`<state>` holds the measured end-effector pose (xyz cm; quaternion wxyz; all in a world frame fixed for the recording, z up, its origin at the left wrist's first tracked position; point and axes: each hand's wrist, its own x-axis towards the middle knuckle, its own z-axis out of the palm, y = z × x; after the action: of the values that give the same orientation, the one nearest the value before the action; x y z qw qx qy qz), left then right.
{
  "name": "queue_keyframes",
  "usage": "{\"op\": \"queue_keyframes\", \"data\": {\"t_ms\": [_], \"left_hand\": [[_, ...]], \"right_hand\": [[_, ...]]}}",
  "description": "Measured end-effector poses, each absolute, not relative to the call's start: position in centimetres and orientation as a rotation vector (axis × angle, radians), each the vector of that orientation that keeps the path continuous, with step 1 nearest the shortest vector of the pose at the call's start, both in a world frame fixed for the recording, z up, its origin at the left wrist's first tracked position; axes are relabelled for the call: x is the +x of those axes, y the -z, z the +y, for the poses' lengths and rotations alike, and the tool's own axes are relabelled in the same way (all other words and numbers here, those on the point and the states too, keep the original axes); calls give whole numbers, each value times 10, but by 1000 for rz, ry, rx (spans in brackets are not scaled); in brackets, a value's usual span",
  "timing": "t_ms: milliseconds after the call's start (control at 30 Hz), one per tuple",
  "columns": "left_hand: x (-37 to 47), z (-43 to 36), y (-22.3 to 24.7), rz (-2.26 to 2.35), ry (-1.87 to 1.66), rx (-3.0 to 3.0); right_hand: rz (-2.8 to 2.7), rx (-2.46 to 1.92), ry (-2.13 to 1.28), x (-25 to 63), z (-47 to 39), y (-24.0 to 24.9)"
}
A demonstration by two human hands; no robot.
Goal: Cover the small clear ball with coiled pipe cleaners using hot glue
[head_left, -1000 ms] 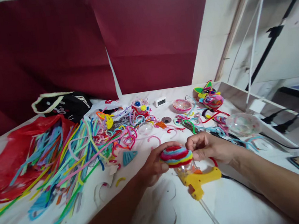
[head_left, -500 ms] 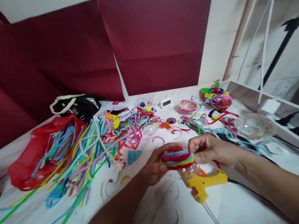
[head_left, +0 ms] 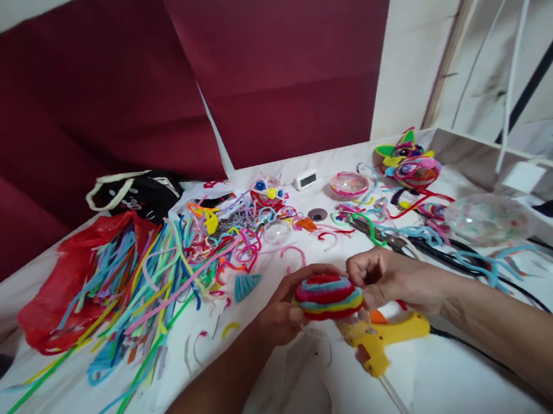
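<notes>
In the head view, a clear plastic ball (head_left: 328, 296) wound with red, blue and yellow pipe cleaners sits in the middle, its lower part bare. My left hand (head_left: 283, 310) is closed around its left side, thumb in front. At the right edge, the fingers of my right hand (head_left: 383, 278) are pinched together against the wound rows. A short red pipe cleaner end (head_left: 401, 305) pokes out beneath that hand; the pinch point itself is mostly hidden. Just below the ball lies a yellow hot glue gun (head_left: 393, 335) with a glue stick (head_left: 398, 401) in its back.
To the left, a red plastic bag (head_left: 50, 312) spills many pipe cleaners (head_left: 163, 268). Pliers (head_left: 377, 229) and a large clear plastic shell (head_left: 485, 218) lie to the right. A white timer (head_left: 305, 180), a pink-rimmed bowl (head_left: 349, 184) and finished figures (head_left: 410, 167) stand at the back.
The view has shifted slightly. My hands keep nearly the same hold, and the wound ball is tilted a little, with its wrapped side looking broader and less bare plastic showing.
</notes>
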<state>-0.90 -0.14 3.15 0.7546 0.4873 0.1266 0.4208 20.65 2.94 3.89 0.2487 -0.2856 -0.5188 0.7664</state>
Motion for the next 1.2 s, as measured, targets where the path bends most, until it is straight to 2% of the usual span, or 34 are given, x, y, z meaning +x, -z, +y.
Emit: {"op": "queue_keyframes", "data": {"t_ms": [633,1200], "left_hand": [[-13,-4,-29,307,-885,973],[-9,-9,-32,347,-900,1020]], "right_hand": [[-1329,-756,-1966,199,7,-46],[-1230,-688,-2004,202,0,-46]]}}
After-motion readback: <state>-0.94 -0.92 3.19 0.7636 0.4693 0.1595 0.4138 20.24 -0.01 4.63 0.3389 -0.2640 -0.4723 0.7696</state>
